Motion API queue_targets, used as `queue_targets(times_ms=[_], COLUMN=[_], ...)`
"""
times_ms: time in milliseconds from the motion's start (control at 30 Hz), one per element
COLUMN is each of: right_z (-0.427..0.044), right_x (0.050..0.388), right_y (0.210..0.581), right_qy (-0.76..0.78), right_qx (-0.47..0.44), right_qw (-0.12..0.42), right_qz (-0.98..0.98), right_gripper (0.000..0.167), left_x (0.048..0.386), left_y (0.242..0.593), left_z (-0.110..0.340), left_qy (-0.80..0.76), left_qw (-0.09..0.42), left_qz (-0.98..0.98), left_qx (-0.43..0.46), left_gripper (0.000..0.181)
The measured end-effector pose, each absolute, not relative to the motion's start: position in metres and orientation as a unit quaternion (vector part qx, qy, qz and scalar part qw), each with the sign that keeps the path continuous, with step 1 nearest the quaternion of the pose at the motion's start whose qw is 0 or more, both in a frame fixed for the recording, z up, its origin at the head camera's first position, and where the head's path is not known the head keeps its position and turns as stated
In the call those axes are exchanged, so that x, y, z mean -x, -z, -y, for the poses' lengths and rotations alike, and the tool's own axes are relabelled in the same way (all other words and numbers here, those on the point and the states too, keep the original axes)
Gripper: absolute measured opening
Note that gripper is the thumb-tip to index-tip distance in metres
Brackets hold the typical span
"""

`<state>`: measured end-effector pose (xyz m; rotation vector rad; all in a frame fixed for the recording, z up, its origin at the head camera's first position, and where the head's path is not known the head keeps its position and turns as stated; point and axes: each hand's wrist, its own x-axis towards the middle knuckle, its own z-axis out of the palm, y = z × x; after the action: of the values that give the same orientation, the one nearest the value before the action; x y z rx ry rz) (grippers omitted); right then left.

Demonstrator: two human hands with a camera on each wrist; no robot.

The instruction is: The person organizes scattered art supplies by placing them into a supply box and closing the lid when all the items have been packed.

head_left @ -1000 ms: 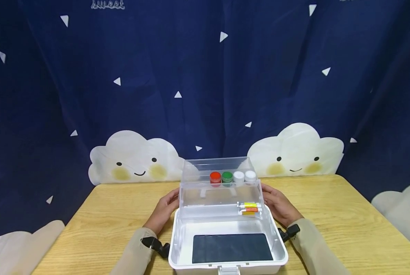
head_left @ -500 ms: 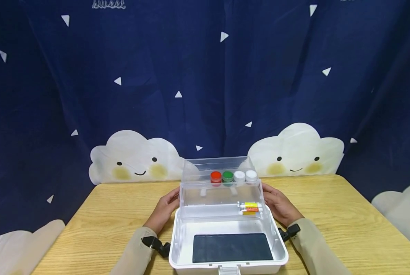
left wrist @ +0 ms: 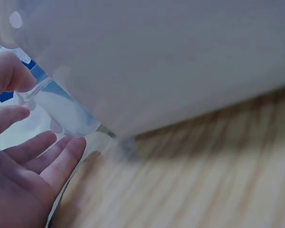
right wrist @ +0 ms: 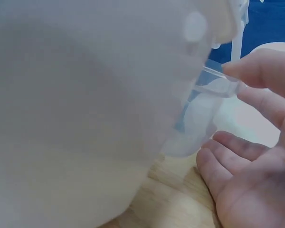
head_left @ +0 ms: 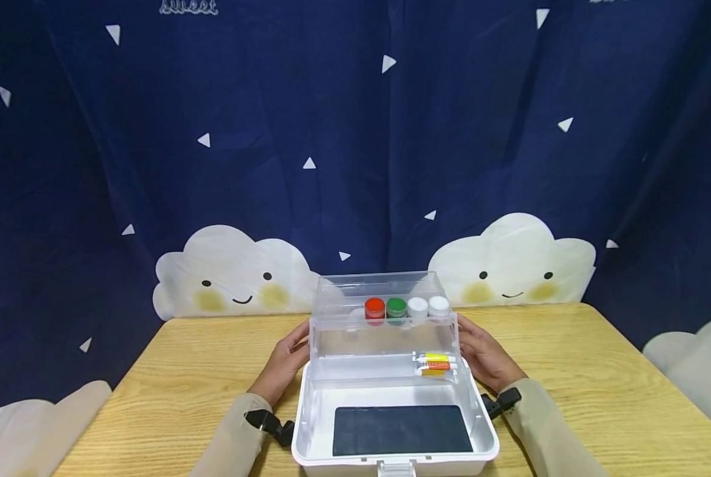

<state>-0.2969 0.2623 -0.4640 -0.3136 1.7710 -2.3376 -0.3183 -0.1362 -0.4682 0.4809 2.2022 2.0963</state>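
A white storage box (head_left: 304, 424) stands raised open at the front of the table. Its hinged clear lid (head_left: 355, 283) leans back behind the fold-out clear trays (head_left: 355, 338). My left hand (head_left: 285, 361) is at the lid's left side; in the left wrist view its thumb and index finger pinch the lid's rim (left wrist: 33, 90), other fingers extended below. On the opposite side, my right hand (head_left: 483, 354) pinches the rim (right wrist: 221, 85) between thumb and index finger. A red-lidded jar (head_left: 375, 308), a green-lidded jar (head_left: 396, 308) and two white-lidded jars (head_left: 417, 307) sit in the upper tray.
Small paint tubes (head_left: 434, 364) lie at the lower tray's right end. A dark flat rectangle (head_left: 401, 430) lies in the box's bottom. A latch (head_left: 397, 468) is on the front wall. Wooden table (head_left: 194, 371) extends to both sides; a navy curtain (head_left: 355, 132) hangs behind.
The upper tray and its jars have shifted slightly toward me and to the right in the last half second. Both hands stay at the lid's sides.
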Motion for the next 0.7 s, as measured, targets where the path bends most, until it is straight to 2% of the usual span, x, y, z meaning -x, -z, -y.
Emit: queue_targets(times_ms=[133,433,700], right_z=[-0.2635,-0.2655,-0.2647], right_x=[0.2963,0.2962,0.2969], right_y=[0.4635,0.4646,0.4628], right_qy=[0.794,0.81,0.808], right_qx=[0.112,0.134,0.153], right_qw=[0.1,0.103,0.075], right_qz=[-0.589,-0.561,-0.564], right_gripper=[0.061,0.062,0.06], left_x=[0.3185,0.3183,0.3152], left_y=[0.4673,0.4665,0.4595], left_z=[0.1362,0.1369,0.1366], left_qy=[-0.686,-0.717,-0.72], left_qw=[0.029,0.057,0.061], left_qz=[-0.712,-0.682,-0.678], left_qx=[-0.149,-0.132,-0.135], left_gripper=[0.058,0.066,0.066])
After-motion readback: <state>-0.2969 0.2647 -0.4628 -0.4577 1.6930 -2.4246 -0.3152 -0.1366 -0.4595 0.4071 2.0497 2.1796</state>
